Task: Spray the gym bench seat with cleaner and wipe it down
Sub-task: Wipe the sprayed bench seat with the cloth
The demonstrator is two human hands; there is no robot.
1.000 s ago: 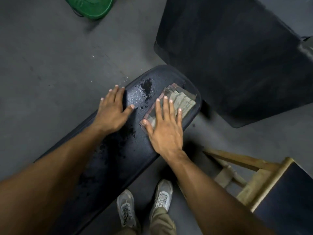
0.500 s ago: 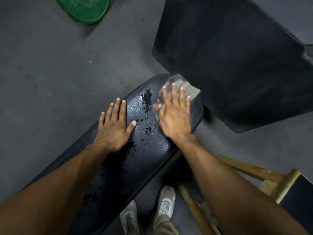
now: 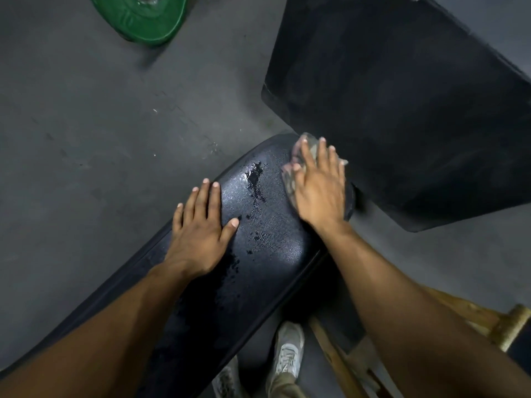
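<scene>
The black padded bench seat (image 3: 267, 248) runs from lower left to the centre, its surface wet with dark droplets and a small puddle (image 3: 254, 175). My right hand (image 3: 319, 191) presses flat on a grey-green cloth (image 3: 310, 149) at the seat's far end, fingers spread; most of the cloth is hidden under the palm. My left hand (image 3: 201, 234) lies flat and empty on the seat's left edge, fingers apart. No spray bottle is in view.
A second large black pad (image 3: 402, 104) stands just beyond the seat's far end, close to my right hand. A green weight plate (image 3: 143, 15) lies on the grey floor at top left. A wooden frame (image 3: 488, 323) is at lower right, my shoes (image 3: 287, 351) below the seat.
My right hand has pushed the cloth along the seat toward its far end, and the cloth has bunched up under the fingers. My left hand has stayed flat in place.
</scene>
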